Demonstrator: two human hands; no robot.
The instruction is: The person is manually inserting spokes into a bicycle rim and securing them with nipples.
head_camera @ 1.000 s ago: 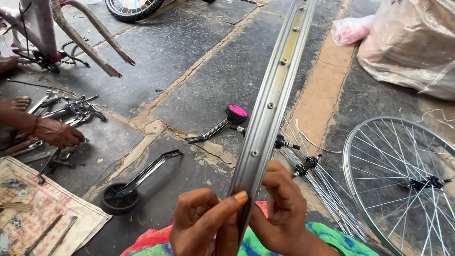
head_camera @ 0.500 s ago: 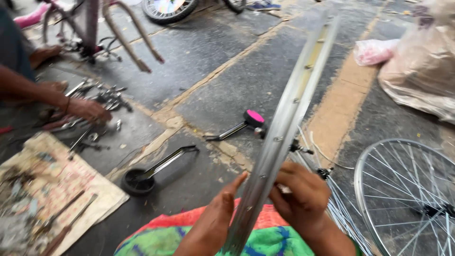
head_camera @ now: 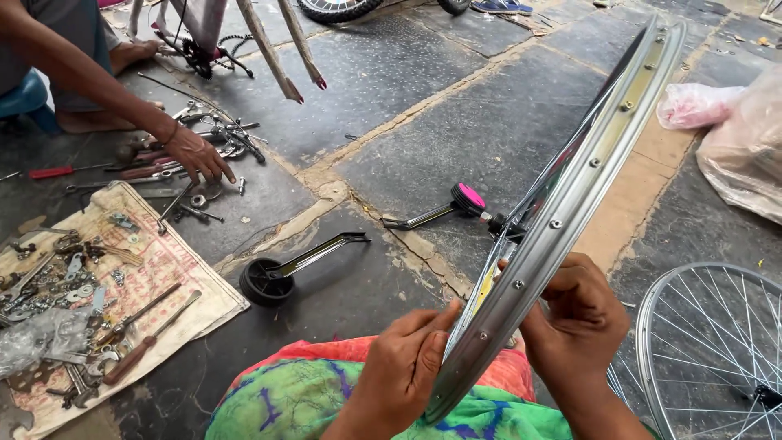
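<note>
I hold a bare silver bicycle rim (head_camera: 570, 195) edge-on in front of me, tilted up to the right, its lower end over my lap cloth (head_camera: 309, 391). My left hand (head_camera: 407, 367) pinches the rim's lower part from the left, thumb against the metal. On the other side, my right hand (head_camera: 574, 322) grips the same rim a little higher, fingers curled around it. Spoke holes and nipples dot the rim's inner face.
A training wheel with bracket (head_camera: 281, 273) and a pink-capped bracket (head_camera: 456, 204) lie on the stone floor. A spoked wheel (head_camera: 717, 350) lies at right, plastic bags (head_camera: 733, 130) beyond it. Another person's hand (head_camera: 195, 155) reaches among tools beside a cloth (head_camera: 187, 281) of parts.
The view has swung left and down, so the rim now leans further right. My hands keep their hold on its lower end. The other person's hand stays among the tools.
</note>
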